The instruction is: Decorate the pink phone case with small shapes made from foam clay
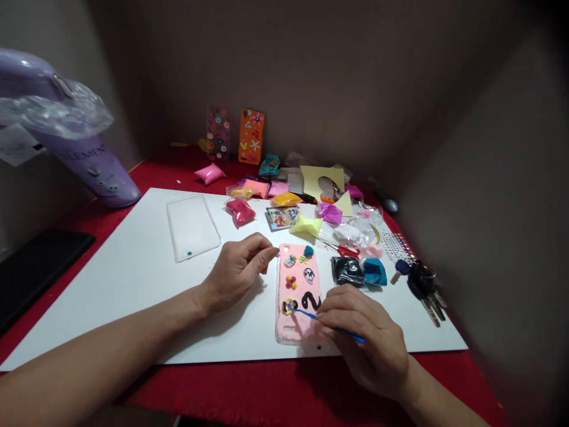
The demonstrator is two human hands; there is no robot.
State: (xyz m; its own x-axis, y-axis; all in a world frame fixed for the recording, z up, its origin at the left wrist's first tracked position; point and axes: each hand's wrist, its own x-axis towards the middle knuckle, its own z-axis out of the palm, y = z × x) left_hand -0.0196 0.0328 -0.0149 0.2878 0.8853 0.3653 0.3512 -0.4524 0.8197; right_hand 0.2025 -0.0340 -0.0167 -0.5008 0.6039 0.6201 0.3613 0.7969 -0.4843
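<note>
A pink clay-covered phone case (299, 323) lies on the white board, bearing small clay figures: a red and yellow flower (291, 281), a black curved strip (310, 300), a black and white face (309, 274) and others. My right hand (362, 338) grips a thin blue modelling tool (306, 313). Its tip touches a yellow and black clay piece (290, 306) at the case's lower left. Beside the case's upper left corner, my left hand (240, 267) is closed, thumb against curled fingers. Whatever it may hold is hidden.
Clay packets, including a black one (347, 271), lie beyond and right of the case, near red scissors (349, 251) and keys (424, 281). A clear phone case (193, 226) lies left. Decorated cases (251, 136) stand behind; a purple tumbler (98, 169) stands far left.
</note>
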